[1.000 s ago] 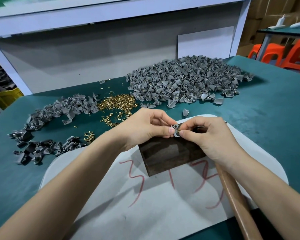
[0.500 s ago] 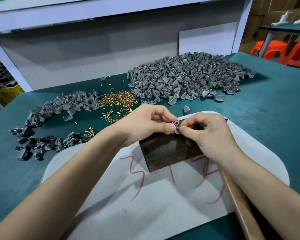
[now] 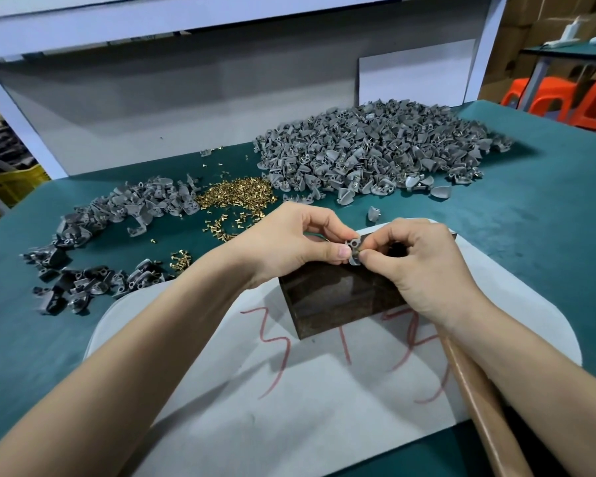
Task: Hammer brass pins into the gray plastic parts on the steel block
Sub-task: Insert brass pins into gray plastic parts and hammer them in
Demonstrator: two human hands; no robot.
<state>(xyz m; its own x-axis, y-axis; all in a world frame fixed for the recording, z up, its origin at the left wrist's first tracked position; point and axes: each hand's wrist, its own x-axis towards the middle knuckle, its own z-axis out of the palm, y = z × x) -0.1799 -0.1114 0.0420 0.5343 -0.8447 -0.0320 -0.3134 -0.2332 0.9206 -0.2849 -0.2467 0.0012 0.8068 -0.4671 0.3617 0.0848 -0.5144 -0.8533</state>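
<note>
L hand (image 3: 289,242), R hand (image 3: 424,266) pinch part (image 3: 354,250), block (image 3: 338,299) edge.

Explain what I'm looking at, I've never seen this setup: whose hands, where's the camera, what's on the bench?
No machine: a person works with bare hands, and the single camera sits on their head, looking down. The left hand and right hand together pinch one small gray plastic part over the dark steel block, which stands on a white sheet marked in red. On the green table lie a big heap of gray parts, a smaller heap and loose brass pins. A wooden handle, probably the hammer's, lies under the right forearm.
</note>
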